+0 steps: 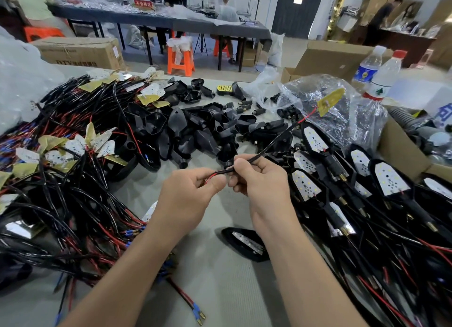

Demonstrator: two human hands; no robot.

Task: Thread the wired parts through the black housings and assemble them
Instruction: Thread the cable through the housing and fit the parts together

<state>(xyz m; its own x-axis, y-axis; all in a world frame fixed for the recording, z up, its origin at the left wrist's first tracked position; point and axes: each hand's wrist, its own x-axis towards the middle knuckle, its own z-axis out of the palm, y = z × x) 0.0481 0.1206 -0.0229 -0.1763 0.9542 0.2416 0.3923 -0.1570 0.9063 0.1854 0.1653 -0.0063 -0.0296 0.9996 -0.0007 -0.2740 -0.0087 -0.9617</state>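
Desk (pixel 220 290) holds a heap of wired parts (pixel 73 179) at the left and black housings (pixel 195 128) in the middle. Above it, left grip (pixel 186 199) and right grip (pixel 261 182) both pinch one black wire (pixel 269 145) with a yellow board (pixel 330 101) on its far end.

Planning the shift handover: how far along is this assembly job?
Done: assembled black housings with white LED boards at right. In hand: the left hand and right hand pinch one black-sleeved wire with a yellow board at its far end. Left: heaps of empty black plastic housings and tangled wired boards.
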